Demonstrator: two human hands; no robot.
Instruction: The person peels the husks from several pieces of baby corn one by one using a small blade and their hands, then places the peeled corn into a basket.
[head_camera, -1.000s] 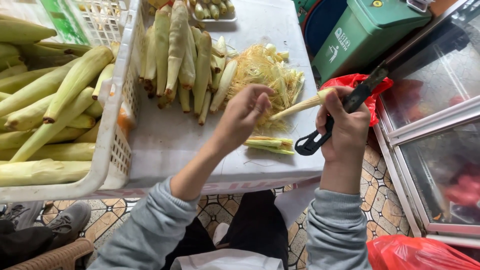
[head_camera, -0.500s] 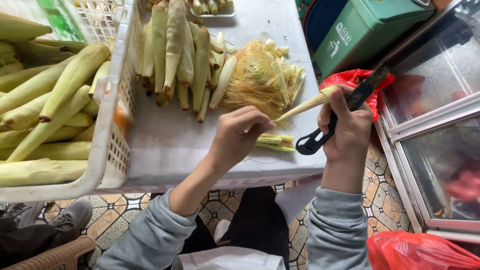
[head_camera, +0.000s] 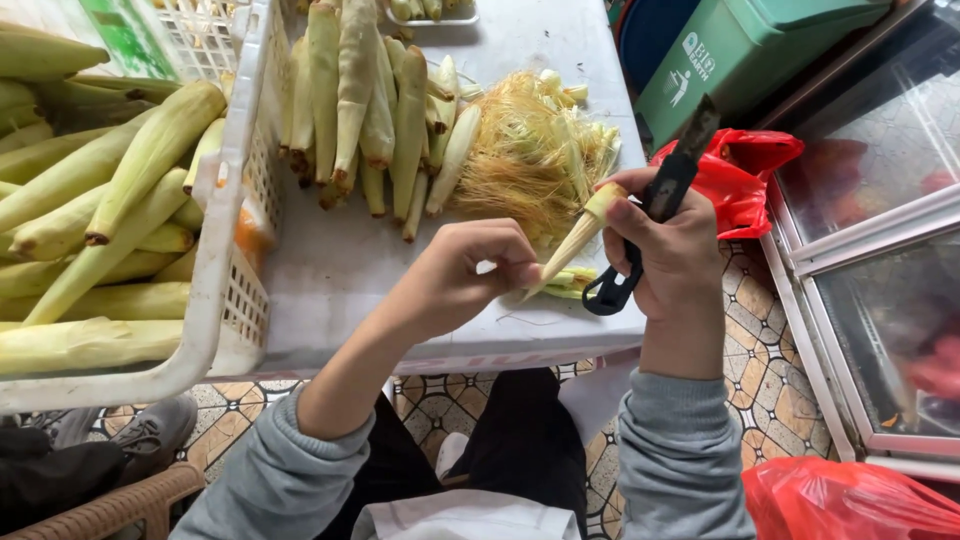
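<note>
Fingers (head_camera: 520, 268) pinch baby corn (head_camera: 572, 240); right hand (head_camera: 668, 250) grips knife (head_camera: 660, 200).

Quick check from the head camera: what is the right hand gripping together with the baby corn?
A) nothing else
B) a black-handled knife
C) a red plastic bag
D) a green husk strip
B: the right hand holds a black-handled knife alongside the thick end of the baby corn, blade pointing up and away, while the left hand pinches the corn's narrow tip.
</note>
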